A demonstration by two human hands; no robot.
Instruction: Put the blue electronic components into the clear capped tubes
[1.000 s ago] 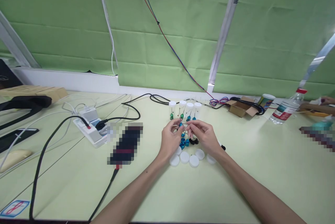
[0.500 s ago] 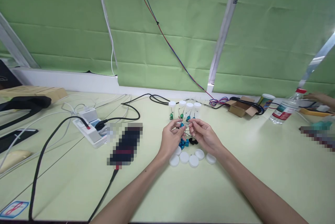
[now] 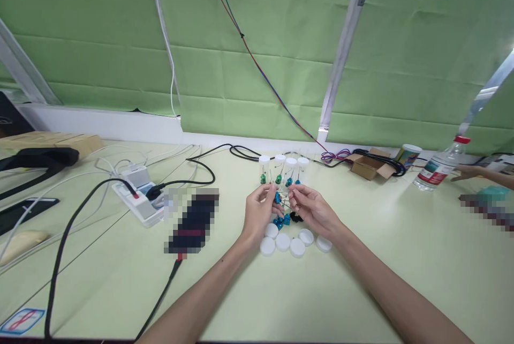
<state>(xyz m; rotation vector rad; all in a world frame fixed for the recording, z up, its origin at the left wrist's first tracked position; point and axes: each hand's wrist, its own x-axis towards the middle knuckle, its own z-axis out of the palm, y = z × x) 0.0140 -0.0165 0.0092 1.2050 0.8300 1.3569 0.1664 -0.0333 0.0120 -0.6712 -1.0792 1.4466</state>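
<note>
My left hand (image 3: pixel 258 212) and my right hand (image 3: pixel 312 209) are raised together over the table, fingertips pinched close to each other. Between them is a clear tube (image 3: pixel 282 192) with a small blue piece (image 3: pixel 277 197) at the left fingertips. Below the hands lie several blue pieces (image 3: pixel 281 221) and a black piece (image 3: pixel 296 217). Several white caps (image 3: pixel 283 241) lie in front of my wrists. Just behind the hands stands a row of capped clear tubes (image 3: pixel 282 171) with green and blue pieces inside.
A white power strip (image 3: pixel 138 198) with black and white cables sits at the left, next to a blurred dark object (image 3: pixel 193 222). A small cardboard box (image 3: pixel 370 164), a cup (image 3: pixel 409 155) and a water bottle (image 3: pixel 438 165) stand at the back right. Another person's hand (image 3: pixel 466 172) reaches in at the far right.
My hands have lifted slightly and stayed pinched together on the tube. The other person's hand at the far right has moved lower and nearer the bottle.
</note>
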